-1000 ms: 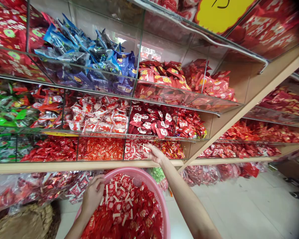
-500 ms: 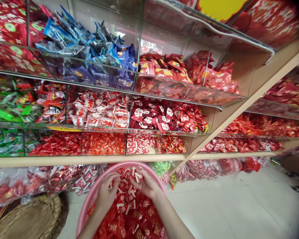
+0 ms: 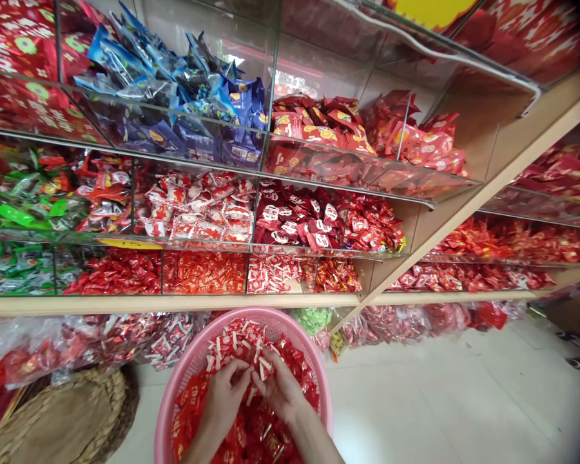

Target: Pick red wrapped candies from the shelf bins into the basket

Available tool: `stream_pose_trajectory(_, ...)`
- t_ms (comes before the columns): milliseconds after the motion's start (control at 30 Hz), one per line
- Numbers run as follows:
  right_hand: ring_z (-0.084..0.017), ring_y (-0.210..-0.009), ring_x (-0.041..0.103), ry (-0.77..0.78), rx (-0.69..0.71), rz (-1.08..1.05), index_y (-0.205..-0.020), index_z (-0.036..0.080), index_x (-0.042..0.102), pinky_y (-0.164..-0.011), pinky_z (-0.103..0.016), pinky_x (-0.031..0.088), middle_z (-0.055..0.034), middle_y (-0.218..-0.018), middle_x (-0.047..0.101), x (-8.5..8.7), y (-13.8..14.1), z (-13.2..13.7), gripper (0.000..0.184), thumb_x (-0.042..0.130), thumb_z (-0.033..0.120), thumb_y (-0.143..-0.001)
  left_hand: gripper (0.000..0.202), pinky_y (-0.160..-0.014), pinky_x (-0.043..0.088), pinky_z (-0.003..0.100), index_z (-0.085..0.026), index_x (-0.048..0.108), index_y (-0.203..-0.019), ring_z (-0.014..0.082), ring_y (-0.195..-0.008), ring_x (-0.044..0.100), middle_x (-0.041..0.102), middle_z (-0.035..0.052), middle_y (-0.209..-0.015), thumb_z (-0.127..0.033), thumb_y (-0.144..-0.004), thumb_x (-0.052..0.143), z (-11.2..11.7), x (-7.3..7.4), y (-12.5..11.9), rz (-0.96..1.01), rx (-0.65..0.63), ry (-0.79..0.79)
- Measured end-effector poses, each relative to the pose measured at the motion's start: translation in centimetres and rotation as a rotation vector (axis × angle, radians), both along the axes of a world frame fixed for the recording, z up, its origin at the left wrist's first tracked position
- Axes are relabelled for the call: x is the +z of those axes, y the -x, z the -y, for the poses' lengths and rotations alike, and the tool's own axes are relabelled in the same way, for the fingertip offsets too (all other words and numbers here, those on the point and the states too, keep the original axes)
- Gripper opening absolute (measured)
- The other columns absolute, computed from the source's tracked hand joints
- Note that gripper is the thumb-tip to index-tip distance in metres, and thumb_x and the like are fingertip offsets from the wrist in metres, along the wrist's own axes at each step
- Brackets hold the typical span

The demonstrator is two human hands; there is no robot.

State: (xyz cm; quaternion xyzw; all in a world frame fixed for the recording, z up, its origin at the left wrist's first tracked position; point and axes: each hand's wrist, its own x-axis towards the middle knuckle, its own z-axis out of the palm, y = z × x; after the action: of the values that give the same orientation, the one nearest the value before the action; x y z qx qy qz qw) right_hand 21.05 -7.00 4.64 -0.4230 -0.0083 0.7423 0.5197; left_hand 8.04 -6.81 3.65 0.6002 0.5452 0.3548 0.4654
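Observation:
A pink plastic basket (image 3: 162, 419) full of wrapped candies stands on the floor below the shelves. Both my hands are inside its rim, close together above the pile. My right hand (image 3: 283, 390) is curled around a few red-and-white wrapped candies (image 3: 265, 368), which show between thumb and fingers. Beside it, my left hand (image 3: 226, 394) has its thumb and fingers bent together in a pinch; what lies between them is hidden. More red-and-white candies (image 3: 232, 340) lie at the basket's far side, with red packets (image 3: 188, 403) to the left and glossy dark-red ones nearer me.
Shelves with clear-fronted bins (image 3: 203, 265) of packaged sweets rise just behind the basket. Filled plastic bags (image 3: 120, 338) lie along the shelf base. A round woven stool (image 3: 53, 419) stands at left. Pale floor tiles (image 3: 444, 393) stretch to the right.
My hands have come closer together and lower toward the middle of the basket. More red-and-white candies show at its far side. The view has shifted slightly.

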Motion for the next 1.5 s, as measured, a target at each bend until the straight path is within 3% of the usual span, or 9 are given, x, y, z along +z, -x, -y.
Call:
stream_pose_trajectory(233, -0.009, -0.073, 0.061, 0.012, -0.093, 0.021, -0.083, 0.02, 0.064, -0.062, -0.017, 0.052, 0.0023, -0.09, 0.067, -0.3, -1.4, -0.7, 0.027, 0.077, 0.022, -0.059, 0.031, -0.056, 0.041, 0.022, -0.019, 0.055, -0.073, 0.0141, -0.062, 0.054, 0.06, -0.0001, -0.067, -0.046, -0.081, 0.044, -0.4, 0.5, 0.7, -0.055, -0.024, 0.038)
stream_pose_trajectory(433, -0.012, -0.08, 0.061, -0.002, -0.198, 0.032, -0.076, 0.019, 0.063, -0.066, -0.02, 0.053, 0.0008, -0.088, 0.066, -0.7, -2.6, -0.8, 0.027, 0.079, 0.018, -0.054, 0.029, -0.052, 0.032, 0.021, -0.019, 0.048, -0.066, 0.0114, -0.051, 0.046, 0.05, -0.0036, -0.055, -0.039, -0.084, 0.039, -0.1, -0.1, 0.8, -0.266, -0.102, 0.02)
stream_pose_trajectory(700, -0.012, -0.082, 0.061, -0.03, -0.144, 0.188, -0.084, 0.02, 0.064, -0.064, -0.021, 0.054, -0.0002, -0.093, 0.066, -0.3, -3.0, -0.6, 0.033, 0.079, 0.026, -0.055, 0.027, -0.053, 0.03, 0.022, -0.019, 0.058, -0.071, 0.0142, -0.058, 0.057, 0.063, 0.0025, -0.065, -0.026, -0.085, 0.036, 0.1, -0.7, -0.4, -0.578, -0.156, 0.074)
stream_pose_trajectory(833, -0.012, -0.078, 0.061, -0.025, -0.103, 0.223, -0.086, 0.02, 0.062, -0.064, -0.022, 0.054, -0.0008, -0.095, 0.065, -0.5, -2.8, -0.4, 0.034, 0.077, 0.029, -0.057, 0.028, -0.058, 0.036, 0.022, -0.02, 0.062, -0.092, 0.0174, -0.071, 0.063, 0.069, 0.0063, -0.082, -0.03, -0.086, 0.037, -0.3, -0.2, -0.1, -0.547, -0.092, 0.035)
stream_pose_trajectory(1000, -0.014, -0.078, 0.061, -0.047, -0.036, 0.326, -0.088, 0.02, 0.061, -0.062, -0.025, 0.053, -0.0023, -0.094, 0.065, -0.8, -2.0, -0.5, 0.037, 0.077, 0.031, -0.057, 0.026, -0.055, 0.037, 0.021, -0.022, 0.064, -0.083, 0.0165, -0.062, 0.062, 0.068, 0.0023, -0.07, -0.033, -0.083, 0.041, -1.1, 0.4, 1.7, -0.45, 0.0, -0.044)
stream_pose_trajectory(1200, -0.016, -0.072, 0.059, -0.067, 0.074, 0.453, -0.084, 0.02, 0.06, -0.053, -0.024, 0.049, -0.0013, -0.082, 0.064, -0.8, 0.1, -0.5, 0.036, 0.076, 0.032, -0.053, 0.026, -0.053, 0.039, 0.022, -0.022, 0.064, -0.081, 0.0167, -0.056, 0.06, 0.066, 0.0008, -0.062, -0.036, -0.083, 0.042, -2.2, -0.1, 4.0, -0.395, 0.075, -0.103)
stream_pose_trajectory(1500, -0.014, -0.067, 0.058, -0.129, 0.117, 0.381, -0.082, 0.021, 0.061, -0.05, -0.023, 0.047, 0.0008, -0.084, 0.064, -0.7, 1.6, -0.4, 0.034, 0.076, 0.029, -0.052, 0.025, -0.06, 0.043, 0.023, -0.022, 0.065, -0.082, 0.0178, -0.067, 0.063, 0.07, 0.0031, -0.076, -0.033, -0.082, 0.043, -1.6, -0.3, 3.2, -0.366, 0.013, -0.052)
